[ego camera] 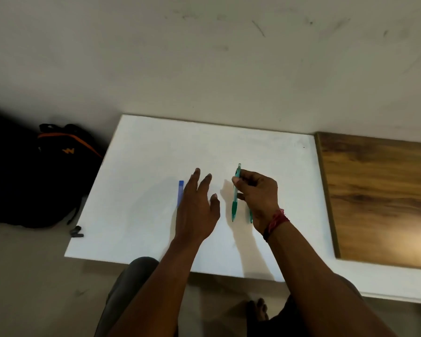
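Gripping a slim green plastic pen (pixel 235 195), the right hand (pixel 259 199) is hovering; the flat blue plastic stick (pixel 180 193) is lying (lengthwise, pointing away) just left of the empty, straight-fingered left hand (pixel 197 211).

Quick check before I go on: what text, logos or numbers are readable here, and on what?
"W": orange logo mark on the black backpack, on the floor left of the white table.
Green pen, pinched in the right hand: any print is too small to read.
Blue stick, by the left hand: no marking readable.
No other text or numbers show.
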